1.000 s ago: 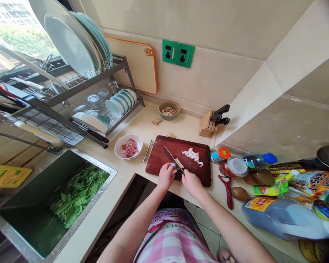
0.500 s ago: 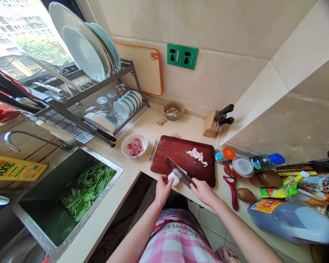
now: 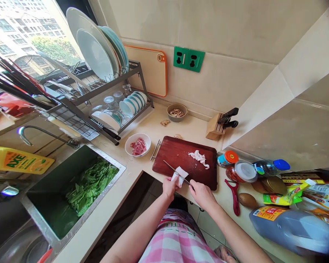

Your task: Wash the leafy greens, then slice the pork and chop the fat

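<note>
My right hand (image 3: pixel 203 193) is closed round the handle of a kitchen knife (image 3: pixel 169 165), whose blade is seen nearly edge-on and points to the far left. The blade crosses a soft-looking white piece (image 3: pixel 182 172) at the near edge of the dark red cutting board (image 3: pixel 170 149). My left hand (image 3: pixel 170 187) pinches the near part of this white piece; whether it is fat or something else I cannot tell. Thin pale slices (image 3: pixel 199 157) lie in a loose heap on the board's right half, apart from both hands.
Left of the board stands a white bowl of sliced raw meat (image 3: pixel 138 146). Greens (image 3: pixel 94 186) lie in the sink (image 3: pixel 38 215). Behind are ginger (image 3: pixel 165 122), a small basket (image 3: pixel 177 112) and a knife block (image 3: pixel 215 128). A red peeler (image 3: pixel 234 197) and jars (image 3: pixel 241 171) sit at right.
The knife has turned from showing its broad side to nearly edge-on. More of the white piece shows beyond the blade. The view has shifted slightly.
</note>
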A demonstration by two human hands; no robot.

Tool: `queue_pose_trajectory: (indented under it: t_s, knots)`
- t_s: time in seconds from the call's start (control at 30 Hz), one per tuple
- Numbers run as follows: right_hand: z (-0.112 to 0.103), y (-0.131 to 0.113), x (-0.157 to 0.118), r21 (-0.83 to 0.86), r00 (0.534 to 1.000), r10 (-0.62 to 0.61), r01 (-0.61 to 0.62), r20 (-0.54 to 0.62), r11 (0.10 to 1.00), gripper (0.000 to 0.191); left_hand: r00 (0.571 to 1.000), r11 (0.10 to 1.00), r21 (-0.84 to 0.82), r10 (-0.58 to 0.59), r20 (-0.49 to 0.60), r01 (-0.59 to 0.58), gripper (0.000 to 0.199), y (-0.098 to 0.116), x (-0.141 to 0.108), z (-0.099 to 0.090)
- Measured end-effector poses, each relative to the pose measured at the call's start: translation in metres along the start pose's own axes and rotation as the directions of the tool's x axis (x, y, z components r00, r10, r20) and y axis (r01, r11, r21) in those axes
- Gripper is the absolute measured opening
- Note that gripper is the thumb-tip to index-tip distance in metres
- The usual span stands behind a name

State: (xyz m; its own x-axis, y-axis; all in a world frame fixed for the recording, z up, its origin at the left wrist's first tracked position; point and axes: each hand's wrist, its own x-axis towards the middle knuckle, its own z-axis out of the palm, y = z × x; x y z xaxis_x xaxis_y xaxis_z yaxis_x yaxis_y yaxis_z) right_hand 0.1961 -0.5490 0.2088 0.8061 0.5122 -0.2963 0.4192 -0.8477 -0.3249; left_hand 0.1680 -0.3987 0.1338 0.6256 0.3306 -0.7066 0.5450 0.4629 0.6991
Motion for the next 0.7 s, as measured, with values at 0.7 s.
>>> queue_pose_trajectory:
  t_s: [0.7]
  knots:
    - [-0.062,0.095,0.193,0.592,0.986,-0.137,0.053,0.097,0.804,0.048,0.983,0.973,-0.197,-0.093,0.161,0.124,0.04,0.002,-0.015,-0.002]
